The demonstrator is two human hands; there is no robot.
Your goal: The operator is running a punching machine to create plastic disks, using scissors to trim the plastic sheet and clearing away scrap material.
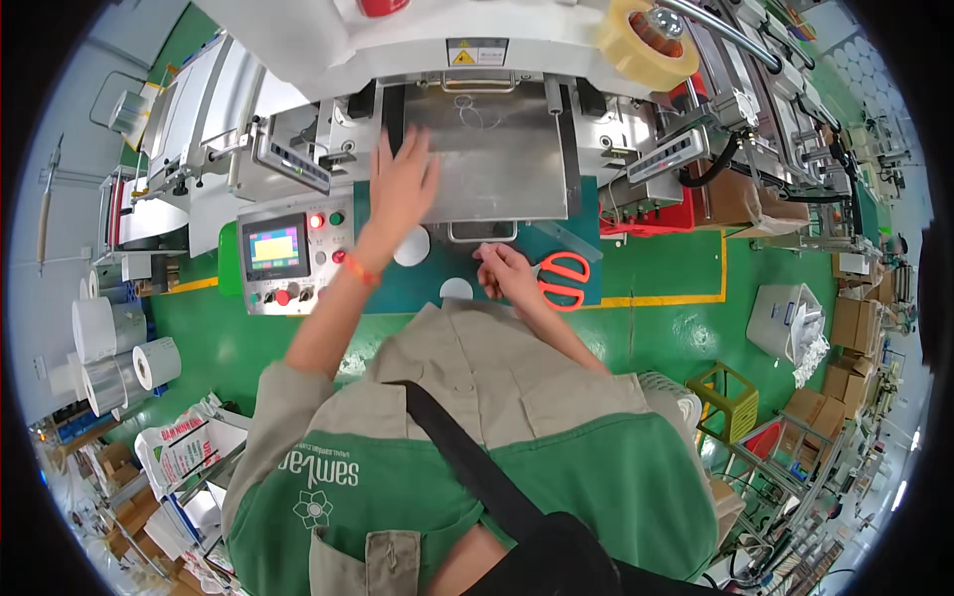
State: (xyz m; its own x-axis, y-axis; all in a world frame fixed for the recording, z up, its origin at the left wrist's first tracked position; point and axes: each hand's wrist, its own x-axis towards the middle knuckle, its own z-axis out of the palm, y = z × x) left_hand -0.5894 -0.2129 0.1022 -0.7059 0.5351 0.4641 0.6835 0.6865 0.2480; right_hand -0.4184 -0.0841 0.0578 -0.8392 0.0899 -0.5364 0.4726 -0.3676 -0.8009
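My left hand reaches over the left edge of a flat metal plate, fingers stretched out and apart, holding nothing visible. Just in front of the plate's near handle, my right hand has its fingers curled together; anything inside them is hidden. Orange-handled scissors lie right beside that hand. A white disc rests on the dark green mat near my left wrist, and a second white disc lies closer to my body. Toward the plate's far end is a thin, pale loop.
A control panel with a screen and buttons stands to the left. The white machine body overhangs the plate's far side, with a tape roll at upper right. White rolls are at far left; a white bin sits on the right.
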